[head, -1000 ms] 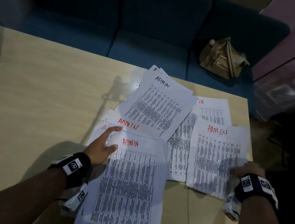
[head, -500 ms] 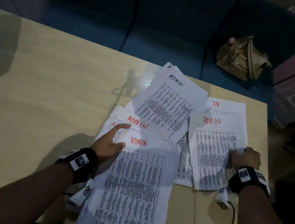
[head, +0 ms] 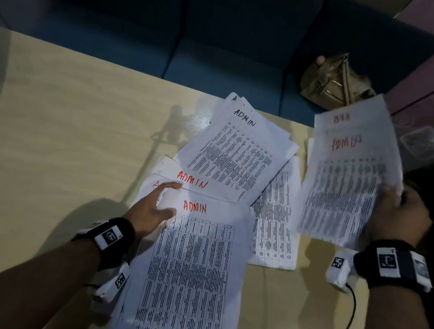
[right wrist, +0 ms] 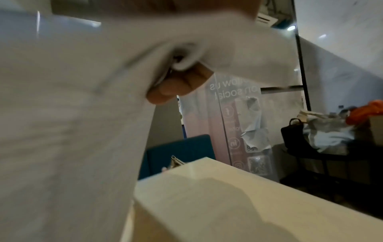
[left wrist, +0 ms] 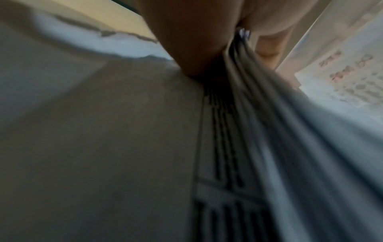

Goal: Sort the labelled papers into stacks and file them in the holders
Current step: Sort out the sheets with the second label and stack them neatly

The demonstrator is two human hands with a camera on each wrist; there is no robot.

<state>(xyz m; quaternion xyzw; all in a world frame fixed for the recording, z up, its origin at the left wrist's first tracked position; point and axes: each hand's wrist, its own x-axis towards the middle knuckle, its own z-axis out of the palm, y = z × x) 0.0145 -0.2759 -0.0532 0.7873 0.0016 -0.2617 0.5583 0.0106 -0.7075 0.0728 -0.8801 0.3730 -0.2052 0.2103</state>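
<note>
- The right hand [head: 398, 215], at the right of the head view, pinches the lifted sheets [head: 348, 177] by their lower right edge, clear of the tabletop [head: 62, 128].
- They look thin, light and floppy; gripped at one edge they will likely sag and fan apart.
- The left hand [head: 152, 208], lower centre, rests flat, fingers spread, on the near ADMIN sheet [head: 195, 272], pinning it.
- Loose sheets probably slide on each other: square them up, then grip a long edge.
</note>
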